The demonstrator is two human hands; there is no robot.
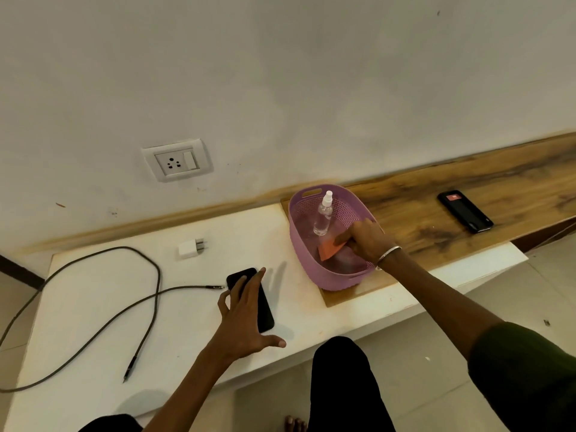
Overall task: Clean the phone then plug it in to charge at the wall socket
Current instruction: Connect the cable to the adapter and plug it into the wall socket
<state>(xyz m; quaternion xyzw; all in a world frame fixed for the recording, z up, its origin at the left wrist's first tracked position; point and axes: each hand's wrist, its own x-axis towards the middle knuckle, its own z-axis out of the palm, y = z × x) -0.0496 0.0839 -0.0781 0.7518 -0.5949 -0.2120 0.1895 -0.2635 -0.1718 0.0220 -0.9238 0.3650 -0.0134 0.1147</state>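
A black phone (264, 310) lies face up on the white ledge (187, 319). My left hand (244, 316) hovers over it with fingers spread, fingertips touching its top. My right hand (364, 241) reaches into the purple basket (311, 263) and pinches an orange cloth (330, 249). A clear spray bottle (324, 215) lies in the basket. A white charger adapter (190, 248) sits on the ledge, and a dark cable (124, 313) loops to the left, one end beside the phone. The wall socket (177, 163) is above.
A second black phone (466, 212) with a red icon lies on the wooden board (436, 194) to the right. The ledge drops off to tiled floor (530, 285) in front; my knee (339, 369) is below its edge.
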